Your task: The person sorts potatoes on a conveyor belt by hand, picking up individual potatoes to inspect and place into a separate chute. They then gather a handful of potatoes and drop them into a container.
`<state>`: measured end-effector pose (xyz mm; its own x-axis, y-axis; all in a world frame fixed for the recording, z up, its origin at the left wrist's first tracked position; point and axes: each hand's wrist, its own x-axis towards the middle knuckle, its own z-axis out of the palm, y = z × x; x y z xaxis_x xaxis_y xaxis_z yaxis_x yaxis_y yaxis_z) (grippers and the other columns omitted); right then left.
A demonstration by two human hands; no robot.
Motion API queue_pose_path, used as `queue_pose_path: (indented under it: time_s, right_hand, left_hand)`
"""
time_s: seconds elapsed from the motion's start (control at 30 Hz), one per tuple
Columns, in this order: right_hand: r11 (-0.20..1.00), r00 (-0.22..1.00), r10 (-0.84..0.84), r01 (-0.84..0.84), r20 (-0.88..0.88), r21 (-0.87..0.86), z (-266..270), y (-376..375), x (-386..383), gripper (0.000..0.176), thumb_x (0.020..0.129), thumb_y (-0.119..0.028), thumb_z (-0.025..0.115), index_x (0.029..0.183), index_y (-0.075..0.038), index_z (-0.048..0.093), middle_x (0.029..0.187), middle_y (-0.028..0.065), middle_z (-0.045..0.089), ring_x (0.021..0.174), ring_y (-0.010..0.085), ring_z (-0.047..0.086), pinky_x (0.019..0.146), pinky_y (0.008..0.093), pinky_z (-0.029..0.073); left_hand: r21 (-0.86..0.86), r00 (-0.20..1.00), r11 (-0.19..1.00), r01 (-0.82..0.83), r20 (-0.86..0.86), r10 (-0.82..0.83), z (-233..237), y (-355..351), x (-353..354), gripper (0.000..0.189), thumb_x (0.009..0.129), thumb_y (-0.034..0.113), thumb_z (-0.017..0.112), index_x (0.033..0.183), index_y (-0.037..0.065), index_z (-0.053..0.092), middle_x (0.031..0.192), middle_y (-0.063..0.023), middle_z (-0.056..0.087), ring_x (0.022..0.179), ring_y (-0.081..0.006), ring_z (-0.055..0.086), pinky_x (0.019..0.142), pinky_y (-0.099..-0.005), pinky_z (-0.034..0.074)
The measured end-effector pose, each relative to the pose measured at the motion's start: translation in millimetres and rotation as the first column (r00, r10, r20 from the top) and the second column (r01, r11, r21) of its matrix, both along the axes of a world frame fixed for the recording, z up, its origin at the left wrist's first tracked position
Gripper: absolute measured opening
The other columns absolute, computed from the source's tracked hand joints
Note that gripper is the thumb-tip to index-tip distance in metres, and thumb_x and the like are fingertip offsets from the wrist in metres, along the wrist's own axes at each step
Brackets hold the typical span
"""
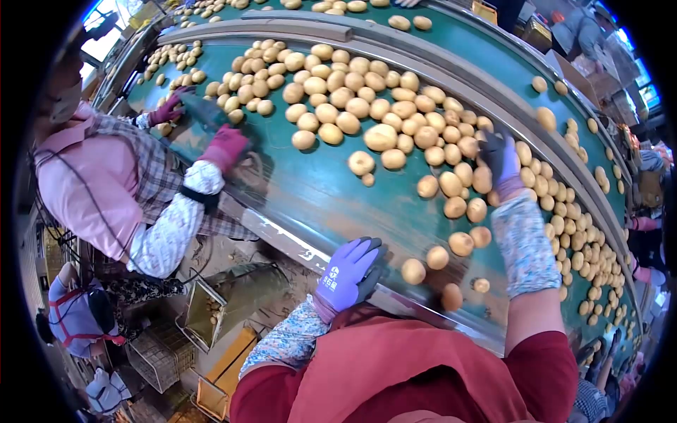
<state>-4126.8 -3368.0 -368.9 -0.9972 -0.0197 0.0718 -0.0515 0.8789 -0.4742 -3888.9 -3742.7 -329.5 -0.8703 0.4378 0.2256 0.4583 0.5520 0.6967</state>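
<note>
My left hand [349,273], in a purple glove with a dark palm, is by the near edge of the green conveyor belt [310,197]. Its fingers are stretched out and I see nothing held in it. My right hand [501,161], gloved in purple and dark grey, reaches across the belt among potatoes [425,137]. Its fingers look extended, with potatoes right beside them; the palm side is hidden. Several loose potatoes [461,244] lie between my arms, and one browner potato [451,297] is close to the near edge.
At the left a co-worker in a pink top [92,176] leans over the belt with maroon gloves [224,146]. A metal rail [423,53] separates a second belt behind. Below left are a wire crate [159,356] and a yellow crate [224,374].
</note>
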Motion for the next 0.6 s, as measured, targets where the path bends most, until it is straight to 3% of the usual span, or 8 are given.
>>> queue_pose_path:
  time_s: [0.03,0.1,0.17,0.27,0.3,0.43,0.5,0.6]
  right_hand:
    - [0.762,0.991,-0.134,0.118,0.023,-0.637,6.0,-59.2,10.8,0.063,0.093,-0.027,0.072,0.146,-0.007,0.047,0.132,0.0155,0.062,0.110,0.0204,0.063,0.091,0.0377,0.053]
    - [0.886,0.996,0.063,-0.025,0.066,-0.463,22.5,-138.5,19.4,0.063,0.088,-0.036,0.074,0.143,-0.013,0.051,0.131,0.0161,0.062,0.112,0.0268,0.063,0.094,0.0411,0.051]
    - [0.914,0.882,0.405,-0.395,-0.239,0.092,12.9,-187.0,2.8,0.055,0.088,-0.029,0.069,0.139,-0.016,0.054,0.133,0.0158,0.059,0.118,0.0305,0.059,0.093,0.0446,0.050]
    - [0.787,0.927,0.354,-0.366,0.122,0.497,7.3,-235.4,2.0,0.047,0.089,-0.025,0.064,0.135,-0.019,0.055,0.136,0.0117,0.053,0.125,0.0322,0.050,0.094,0.0488,0.049]
    - [0.752,0.928,0.254,-0.368,0.274,0.547,24.6,-249.6,2.8,0.062,0.083,-0.025,0.070,0.141,-0.017,0.052,0.134,0.0161,0.057,0.123,0.0335,0.057,0.100,0.0443,0.049]
    - [0.915,0.850,0.168,-0.323,0.500,0.241,36.5,-239.1,24.5,0.074,0.074,-0.044,0.078,0.138,-0.017,0.052,0.114,0.0188,0.062,0.104,0.0390,0.066,0.088,0.0483,0.054]
    - [0.862,0.786,0.276,-0.457,0.553,0.220,56.2,-234.7,36.5,0.080,0.073,-0.048,0.079,0.140,-0.016,0.050,0.126,0.0242,0.061,0.114,0.0402,0.063,0.095,0.0464,0.052]
    - [0.907,0.718,0.407,-0.393,0.565,-0.154,62.3,-211.7,21.8,0.081,0.072,-0.043,0.085,0.140,-0.014,0.050,0.127,0.0202,0.062,0.118,0.0337,0.061,0.099,0.0427,0.051]
  left_hand:
    - [-0.004,1.000,1.000,-0.026,-0.003,0.026,-2.7,-10.3,0.0,0.044,0.081,0.007,0.070,0.124,0.001,0.061,0.129,-0.0186,0.061,0.118,-0.0406,0.058,0.102,-0.0481,0.047]
    - [-0.003,0.998,0.998,-0.062,-0.010,0.062,-1.1,-34.6,-3.6,0.043,0.082,0.007,0.070,0.123,0.001,0.062,0.128,-0.0191,0.062,0.118,-0.0402,0.058,0.101,-0.0476,0.048]
    - [-0.014,0.995,0.995,-0.096,-0.033,0.096,10.3,-60.0,-10.0,0.043,0.082,0.007,0.070,0.124,0.001,0.062,0.127,-0.0193,0.062,0.117,-0.0402,0.058,0.101,-0.0474,0.048]
    - [-0.043,0.986,0.986,-0.164,-0.027,0.162,15.5,-91.4,-23.5,0.043,0.081,0.006,0.070,0.123,0.001,0.063,0.126,-0.0192,0.062,0.117,-0.0397,0.059,0.100,-0.0467,0.048]
    - [-0.050,0.984,0.983,-0.178,-0.010,0.177,15.1,-100.3,-27.1,0.043,0.082,0.006,0.070,0.123,0.002,0.063,0.126,-0.0191,0.063,0.117,-0.0395,0.059,0.100,-0.0465,0.049]
    - [-0.064,0.982,0.981,-0.184,0.030,0.186,7.3,-139.5,-47.4,0.043,0.083,0.008,0.069,0.125,0.003,0.064,0.125,-0.0189,0.063,0.116,-0.0403,0.059,0.099,-0.0464,0.049]
    - [-0.053,0.986,0.985,-0.166,0.021,0.167,-0.9,-155.0,-60.0,0.043,0.083,0.008,0.069,0.125,0.003,0.063,0.124,-0.0193,0.064,0.115,-0.0407,0.060,0.099,-0.0468,0.049]
    - [-0.055,0.988,0.988,-0.146,0.042,0.148,-4.8,-175.8,-89.3,0.044,0.083,0.009,0.070,0.125,0.002,0.063,0.124,-0.0202,0.064,0.115,-0.0414,0.060,0.099,-0.0471,0.049]
